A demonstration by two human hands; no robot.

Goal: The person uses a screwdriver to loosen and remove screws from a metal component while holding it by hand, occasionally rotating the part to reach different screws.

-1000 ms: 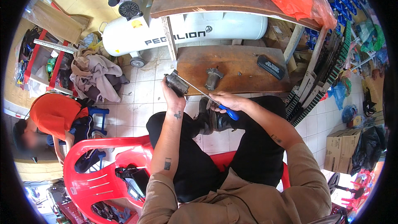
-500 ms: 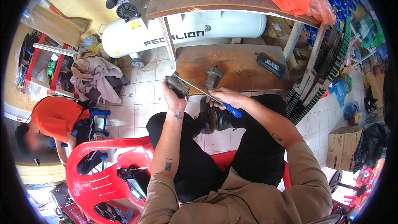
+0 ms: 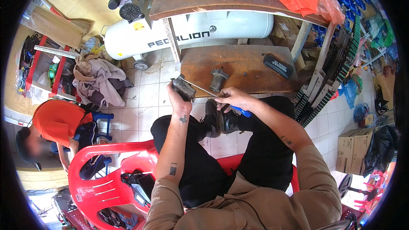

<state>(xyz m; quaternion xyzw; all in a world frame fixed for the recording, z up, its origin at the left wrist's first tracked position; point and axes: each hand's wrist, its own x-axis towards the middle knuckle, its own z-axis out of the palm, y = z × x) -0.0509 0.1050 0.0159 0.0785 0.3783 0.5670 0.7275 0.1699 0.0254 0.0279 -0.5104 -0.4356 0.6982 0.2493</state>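
Note:
My left hand [image 3: 177,102] is wrapped round a grimy cylindrical metal motor [image 3: 184,88], held up in front of my knees. In my right hand [image 3: 237,98] is a screwdriver [image 3: 204,89] with a long thin shaft and a blue handle, partly covered by the fingers. The shaft slants up and left, and its tip meets the upper end of the motor; exactly what it touches is too small to tell. Just beyond my right hand, a similar dirty metal motor [image 3: 219,79] sits on the low brown wooden board.
The wooden board [image 3: 255,66] also bears a dark case [image 3: 278,65] and small loose bits. Behind it lies a white compressor tank [image 3: 230,24] under a shelf [image 3: 191,7]. A red plastic chair [image 3: 98,153] and a person in orange [image 3: 59,121] are at left; long metal strips [image 3: 324,81] lean at right.
My right hand has shifted slightly along the screwdriver and turned, so less of the blue handle shows. The left hand and its motor have barely moved.

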